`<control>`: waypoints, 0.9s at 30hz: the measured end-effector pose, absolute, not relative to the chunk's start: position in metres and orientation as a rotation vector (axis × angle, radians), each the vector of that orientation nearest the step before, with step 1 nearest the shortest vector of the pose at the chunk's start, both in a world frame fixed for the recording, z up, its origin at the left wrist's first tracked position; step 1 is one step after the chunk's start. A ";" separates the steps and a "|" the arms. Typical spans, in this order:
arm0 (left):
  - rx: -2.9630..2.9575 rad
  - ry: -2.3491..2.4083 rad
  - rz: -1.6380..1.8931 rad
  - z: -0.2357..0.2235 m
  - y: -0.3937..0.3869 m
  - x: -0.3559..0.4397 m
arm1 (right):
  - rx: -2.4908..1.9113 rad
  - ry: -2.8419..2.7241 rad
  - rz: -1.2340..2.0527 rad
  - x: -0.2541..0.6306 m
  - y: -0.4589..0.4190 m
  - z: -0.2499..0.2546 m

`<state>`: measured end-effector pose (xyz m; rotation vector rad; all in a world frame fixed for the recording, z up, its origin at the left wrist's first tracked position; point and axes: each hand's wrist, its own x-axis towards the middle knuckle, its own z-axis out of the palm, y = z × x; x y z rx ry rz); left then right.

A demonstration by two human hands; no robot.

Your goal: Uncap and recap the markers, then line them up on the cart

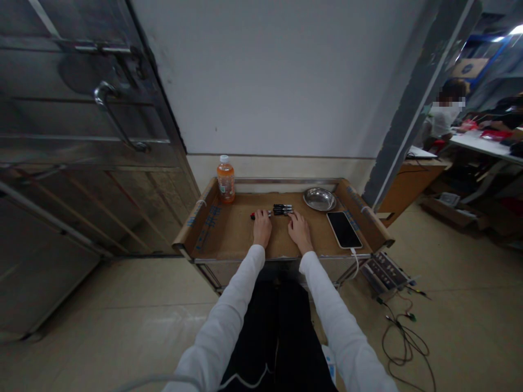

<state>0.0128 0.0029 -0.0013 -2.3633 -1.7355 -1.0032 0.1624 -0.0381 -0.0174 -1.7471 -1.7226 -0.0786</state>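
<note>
On the cardboard-lined top of a small cart (229, 239), my left hand (262, 228) rests palm down with its fingers bent over a red marker (253, 216), whose red end pokes out to the left. Just right of it, several black markers (283, 207) lie side by side in a small stack of rows. My right hand (299, 230) lies palm down, fingers stretched forward, the fingertips touching the right end of the nearest black marker. The undersides of both hands are hidden.
A bottle of orange drink (226, 181) stands at the back left. At the right are a round metal dish (319, 199) and a phone (344, 230) with a white cable. Loose cables (406, 340) lie on the floor. A person (443, 114) sits in the far right background.
</note>
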 end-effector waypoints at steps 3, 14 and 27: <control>-2.403 -1.707 -0.913 -0.001 0.003 0.013 | -1.753 -1.717 -0.088 0.162 -0.038 -0.017; -2.566 -1.520 -0.969 -0.005 0.007 0.016 | -1.797 -1.768 -0.179 0.161 -0.042 -0.009; -2.893 -1.333 -1.007 -0.007 0.007 0.020 | -1.877 -1.793 -0.203 0.162 -0.041 -0.008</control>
